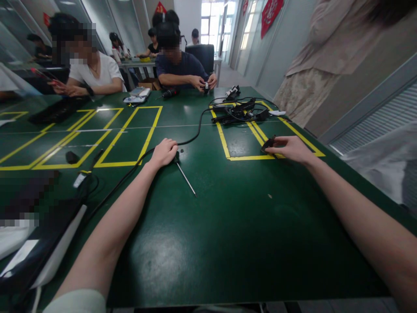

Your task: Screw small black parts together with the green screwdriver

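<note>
Near the centre, my left hand (pixel 165 152) is closed around the dark handle of a screwdriver (pixel 186 179), whose metal shaft points down and right over the green table (pixel 202 243). A black cable (pixel 195 138) passes behind that hand. My right hand (pixel 288 147) pinches a small black part (pixel 267 144) between thumb and fingers, at the front edge of the yellow-taped area (pixel 250 158) on the right. Behind it lie several black parts tangled with cables (pixel 241 111).
Across the table a person (pixel 182 65) handles a small part; another (pixel 94 71) sits at the left. Someone stands at the right edge (pixel 325 48). A black-and-white device (pixel 61 243) lies at the near left, a black piece (pixel 71 157) behind it.
</note>
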`<state>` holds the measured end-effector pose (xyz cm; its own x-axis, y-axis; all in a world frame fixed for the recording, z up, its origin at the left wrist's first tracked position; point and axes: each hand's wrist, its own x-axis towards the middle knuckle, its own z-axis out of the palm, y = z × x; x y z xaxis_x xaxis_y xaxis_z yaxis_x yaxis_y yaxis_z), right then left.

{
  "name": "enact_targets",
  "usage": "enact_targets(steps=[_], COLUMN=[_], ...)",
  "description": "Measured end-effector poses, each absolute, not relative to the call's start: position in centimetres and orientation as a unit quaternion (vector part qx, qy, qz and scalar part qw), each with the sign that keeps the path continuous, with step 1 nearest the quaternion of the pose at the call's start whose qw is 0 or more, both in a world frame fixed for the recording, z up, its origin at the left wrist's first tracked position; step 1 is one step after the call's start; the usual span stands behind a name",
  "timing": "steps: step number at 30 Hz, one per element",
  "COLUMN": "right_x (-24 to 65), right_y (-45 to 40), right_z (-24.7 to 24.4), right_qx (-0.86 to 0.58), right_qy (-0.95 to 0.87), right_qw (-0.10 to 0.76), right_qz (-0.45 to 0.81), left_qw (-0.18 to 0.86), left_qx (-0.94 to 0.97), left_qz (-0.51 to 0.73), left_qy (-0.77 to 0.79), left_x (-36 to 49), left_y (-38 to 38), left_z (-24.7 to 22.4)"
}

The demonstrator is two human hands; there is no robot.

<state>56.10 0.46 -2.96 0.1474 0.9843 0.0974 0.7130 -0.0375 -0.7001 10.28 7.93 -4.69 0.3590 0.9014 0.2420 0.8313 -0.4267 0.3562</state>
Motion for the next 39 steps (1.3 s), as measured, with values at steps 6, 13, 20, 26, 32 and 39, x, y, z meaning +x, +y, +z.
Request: enact_targets(steps=[6, 13, 20, 26, 32, 39], right_x=[52.7, 45.3, 38.9, 34.8, 33.0, 31.5], right_y=[0.4, -1.5, -4.5, -7.1, -8.4, -8.5], right_z=[-3.5, -3.8, -3.6, -3.8, -4.8, -5.5], right_qx=[-0.607, -0.518, -0.401, -0.339, -0.389, -0.396], right_qy=[-0.665, -0.684, -0.727, -0.771, -0.752, -0.721], right_qw=[0.312, 0.298, 0.259, 0.264, 0.336, 0.402], right_qz=[0.305, 0.418, 0.493, 0.469, 0.413, 0.401], left_qw=[0.123, 0.156, 0.095, 0.032, 0.044, 0.028], left_qx=[0.806, 0.746, 0.726, 0.776, 0.772, 0.737], left_qz=[0.261, 0.388, 0.480, 0.468, 0.507, 0.560], left_qy=[0.517, 0.519, 0.483, 0.421, 0.380, 0.377], left_x=[10.2, 9.3, 8.3, 9.3, 11.2, 13.9], left_y=[7.9, 8.0, 7.3, 4.2, 1.3, -2.9], left_z=[-4.5, -2.6, 2.9, 6.8, 8.8, 7.8])
